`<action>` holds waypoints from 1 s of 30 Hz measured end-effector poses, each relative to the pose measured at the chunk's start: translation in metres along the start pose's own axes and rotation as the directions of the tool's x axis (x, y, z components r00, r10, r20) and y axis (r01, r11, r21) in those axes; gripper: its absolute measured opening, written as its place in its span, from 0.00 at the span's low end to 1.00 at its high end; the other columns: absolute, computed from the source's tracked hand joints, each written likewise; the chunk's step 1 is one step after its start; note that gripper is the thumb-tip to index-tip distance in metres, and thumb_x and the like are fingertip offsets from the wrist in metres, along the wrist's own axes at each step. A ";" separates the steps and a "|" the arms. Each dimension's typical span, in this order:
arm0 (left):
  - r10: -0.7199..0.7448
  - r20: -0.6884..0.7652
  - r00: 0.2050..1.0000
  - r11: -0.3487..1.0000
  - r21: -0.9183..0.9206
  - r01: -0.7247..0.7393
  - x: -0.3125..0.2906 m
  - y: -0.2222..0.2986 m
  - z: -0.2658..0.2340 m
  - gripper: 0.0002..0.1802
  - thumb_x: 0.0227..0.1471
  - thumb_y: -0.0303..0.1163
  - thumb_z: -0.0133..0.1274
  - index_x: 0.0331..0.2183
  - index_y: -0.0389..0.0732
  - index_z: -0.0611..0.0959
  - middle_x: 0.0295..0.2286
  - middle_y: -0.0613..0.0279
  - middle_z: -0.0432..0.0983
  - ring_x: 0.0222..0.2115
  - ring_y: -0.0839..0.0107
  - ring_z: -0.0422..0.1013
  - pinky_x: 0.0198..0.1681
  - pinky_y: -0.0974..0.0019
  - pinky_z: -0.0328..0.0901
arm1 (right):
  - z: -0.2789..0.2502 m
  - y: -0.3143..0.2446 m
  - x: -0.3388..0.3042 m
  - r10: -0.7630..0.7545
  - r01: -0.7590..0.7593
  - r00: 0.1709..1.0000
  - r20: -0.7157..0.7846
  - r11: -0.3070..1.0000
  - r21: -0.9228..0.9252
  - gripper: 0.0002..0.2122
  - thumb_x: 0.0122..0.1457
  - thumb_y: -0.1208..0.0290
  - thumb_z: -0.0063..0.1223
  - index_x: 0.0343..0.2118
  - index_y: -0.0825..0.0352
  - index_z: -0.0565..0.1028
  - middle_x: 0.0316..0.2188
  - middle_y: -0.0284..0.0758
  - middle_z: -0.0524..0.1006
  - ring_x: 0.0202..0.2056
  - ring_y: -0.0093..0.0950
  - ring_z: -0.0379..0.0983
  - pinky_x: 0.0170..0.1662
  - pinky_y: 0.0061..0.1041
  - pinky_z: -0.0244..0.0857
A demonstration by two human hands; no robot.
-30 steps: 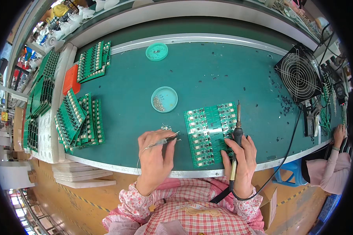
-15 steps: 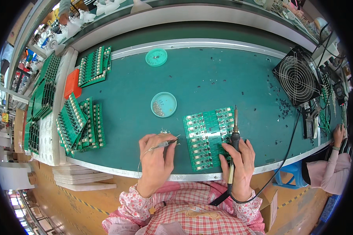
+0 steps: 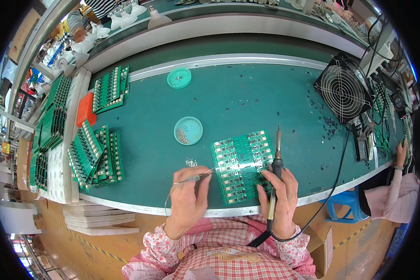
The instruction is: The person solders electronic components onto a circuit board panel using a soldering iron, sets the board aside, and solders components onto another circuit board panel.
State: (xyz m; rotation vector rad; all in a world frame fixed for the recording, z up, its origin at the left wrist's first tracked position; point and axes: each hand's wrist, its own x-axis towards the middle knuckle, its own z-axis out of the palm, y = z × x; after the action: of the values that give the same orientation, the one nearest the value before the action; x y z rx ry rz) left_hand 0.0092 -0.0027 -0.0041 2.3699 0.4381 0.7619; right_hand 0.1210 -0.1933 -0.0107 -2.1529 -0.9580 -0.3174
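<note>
In my right hand (image 3: 284, 198) is a soldering iron (image 3: 277, 163), its metal tip pointing away from me above the table. The fingers of that hand also touch the right edge of a green circuit board panel (image 3: 240, 163), which carries rows of small white and black parts. My left hand (image 3: 189, 200), closed in a pinch, holds thin solder wire (image 3: 184, 181) that loops down beside the wrist. Its pinched end lies by the board's left edge; whether a slim tool is held with it I cannot tell. Tiny metallic pieces (image 3: 191, 162) lie just beyond this hand.
Two turquoise dishes (image 3: 199, 138) (image 3: 179, 68) hold small parts. Stacked circuit boards (image 3: 112, 154) and a red box (image 3: 86, 108) are at the left. A fan (image 3: 343, 88) stands at the right, near scattered black bits (image 3: 330, 127). The iron's cord (image 3: 337, 191) crosses the table's front edge.
The view has shifted slightly. My left hand, with the solder wire, has come closer to the board's left edge. The right hand keeps the soldering iron beside the board, tip still pointing away.
</note>
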 end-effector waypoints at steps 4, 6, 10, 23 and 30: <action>-0.071 0.041 0.997 0.991 -0.113 0.075 0.000 0.008 0.008 0.05 0.52 0.17 0.56 0.33 0.34 0.82 0.36 0.54 0.80 0.37 0.58 0.76 0.41 0.62 0.69 | 0.001 0.003 -0.003 -0.024 0.032 0.996 -0.085 0.996 0.089 0.23 0.47 0.83 0.66 0.48 0.66 0.76 0.40 0.43 0.76 0.43 0.41 0.74 0.50 0.39 0.68; -0.062 0.053 0.997 0.989 -0.130 0.069 -0.001 0.009 0.010 0.04 0.52 0.17 0.56 0.33 0.33 0.82 0.36 0.54 0.80 0.37 0.58 0.76 0.41 0.62 0.69 | 0.000 0.005 -0.006 -0.028 0.039 0.995 -0.099 0.993 0.111 0.21 0.46 0.84 0.65 0.47 0.67 0.76 0.38 0.42 0.76 0.40 0.40 0.74 0.46 0.37 0.69; -0.060 0.093 0.994 0.991 -0.113 0.071 -0.003 0.013 0.009 0.04 0.51 0.17 0.56 0.32 0.33 0.82 0.36 0.53 0.79 0.37 0.57 0.76 0.41 0.63 0.69 | -0.002 0.003 -0.005 -0.055 0.079 0.987 -0.149 0.984 0.162 0.16 0.51 0.86 0.61 0.43 0.68 0.74 0.33 0.43 0.77 0.35 0.39 0.75 0.39 0.32 0.70; 0.064 0.061 0.996 0.997 -0.050 -0.061 -0.006 0.013 0.013 0.12 0.49 0.15 0.58 0.38 0.35 0.78 0.36 0.53 0.79 0.34 0.54 0.74 0.39 0.60 0.68 | -0.001 0.006 -0.009 -0.055 0.085 0.981 -0.188 0.984 0.155 0.15 0.51 0.87 0.62 0.41 0.68 0.74 0.31 0.41 0.78 0.31 0.36 0.75 0.36 0.29 0.70; 0.046 0.066 0.997 0.998 -0.048 -0.043 -0.006 0.014 0.013 0.12 0.49 0.15 0.58 0.38 0.35 0.78 0.36 0.53 0.79 0.35 0.54 0.74 0.39 0.59 0.68 | -0.002 0.008 -0.018 0.008 0.060 0.979 -0.205 0.945 0.321 0.17 0.49 0.86 0.65 0.41 0.68 0.74 0.27 0.38 0.79 0.26 0.32 0.77 0.30 0.27 0.70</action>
State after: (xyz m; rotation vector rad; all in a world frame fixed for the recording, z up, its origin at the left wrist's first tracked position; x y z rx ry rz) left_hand 0.0144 -0.0222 -0.0064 2.3613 0.3368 0.7028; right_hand 0.1138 -0.2082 -0.0221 -1.7705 -0.8561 -0.3582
